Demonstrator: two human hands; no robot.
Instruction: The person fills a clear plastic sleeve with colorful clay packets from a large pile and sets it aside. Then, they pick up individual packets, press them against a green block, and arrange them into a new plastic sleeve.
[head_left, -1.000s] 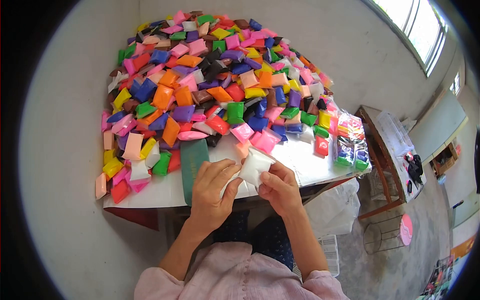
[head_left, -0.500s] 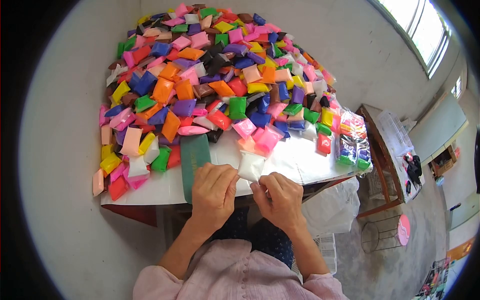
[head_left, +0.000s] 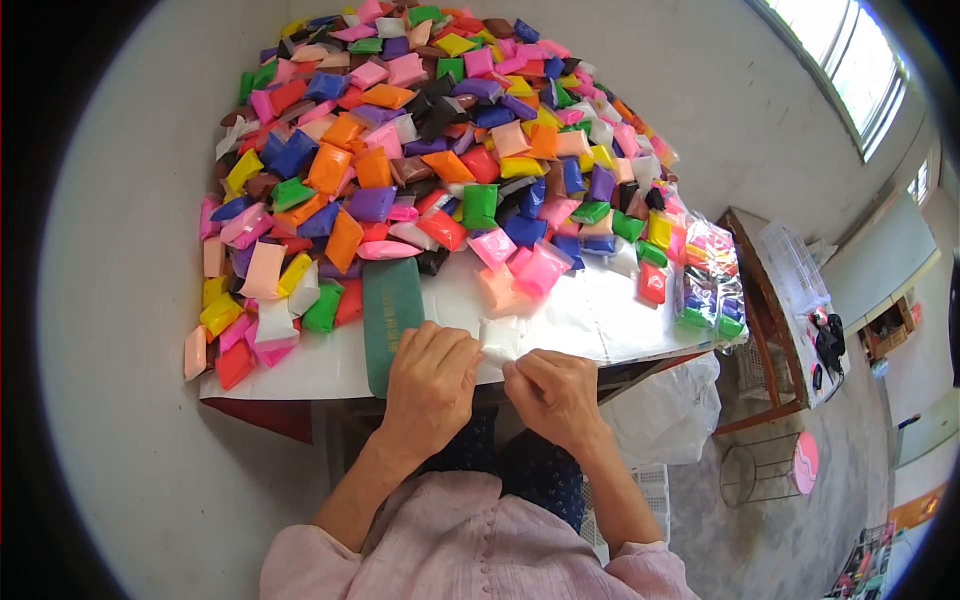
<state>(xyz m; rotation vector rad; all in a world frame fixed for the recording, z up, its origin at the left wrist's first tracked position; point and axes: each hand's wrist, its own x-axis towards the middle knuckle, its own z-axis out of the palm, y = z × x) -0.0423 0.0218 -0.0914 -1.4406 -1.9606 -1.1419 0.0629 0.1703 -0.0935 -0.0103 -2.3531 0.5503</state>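
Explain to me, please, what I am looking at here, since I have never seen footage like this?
There is no machine: a person wears a camera on the head, so the single view looks down on their own two hands. The left hand and right hand pinch a small white packet at the near edge of a white table. Behind it lies a big heap of coloured packets, a dark green flat case beside the left hand, and filled clear bags at the right.

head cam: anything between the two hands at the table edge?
Yes. A small white packet sits between the left hand and the right hand, with fingertips of both on it. Head view shows this.
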